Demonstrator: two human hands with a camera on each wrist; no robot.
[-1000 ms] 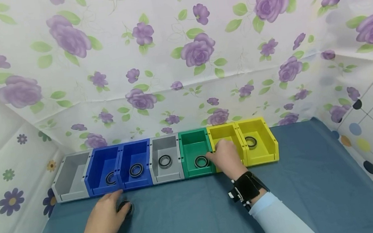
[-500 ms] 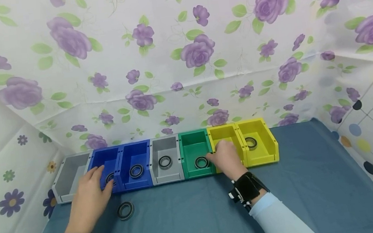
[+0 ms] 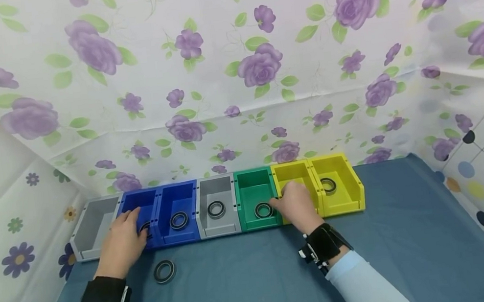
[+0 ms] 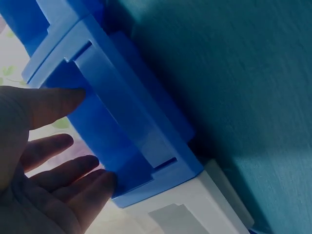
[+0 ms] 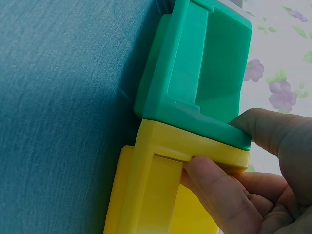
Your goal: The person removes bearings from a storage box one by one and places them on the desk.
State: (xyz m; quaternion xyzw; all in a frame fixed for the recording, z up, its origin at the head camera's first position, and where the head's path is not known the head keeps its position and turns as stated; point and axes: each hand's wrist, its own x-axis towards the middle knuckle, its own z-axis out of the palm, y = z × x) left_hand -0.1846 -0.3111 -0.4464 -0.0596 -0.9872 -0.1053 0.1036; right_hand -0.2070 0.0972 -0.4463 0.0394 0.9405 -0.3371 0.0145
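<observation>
My left hand [image 3: 121, 243] reaches into the left blue bin [image 4: 131, 107], thumb and fingers spread apart with nothing between them. Partly behind the thumb, a black ball bearing [image 3: 145, 226] lies in that bin. Another ball bearing [image 3: 164, 271] rests on the blue cloth just in front. With my right hand [image 3: 297, 206] I pinch the adjoining walls of the green bin [image 5: 180, 73] and the left yellow bin [image 5: 161, 146], thumb on the green side, fingers on the yellow side. Close to that thumb, a bearing [image 3: 263, 210] lies in the green bin.
The bins stand in one row against a flowered backdrop [image 3: 216, 75]. Bearings also lie in the right blue bin [image 3: 178, 197], the middle grey bin [image 3: 215, 190] and the right yellow bin [image 3: 337, 200]. A grey bin [image 3: 95, 225] ends the row at the left.
My left hand has let go of the bearing on the cloth and moved up and left to the left blue bin. My right hand keeps its grip on the bin walls.
</observation>
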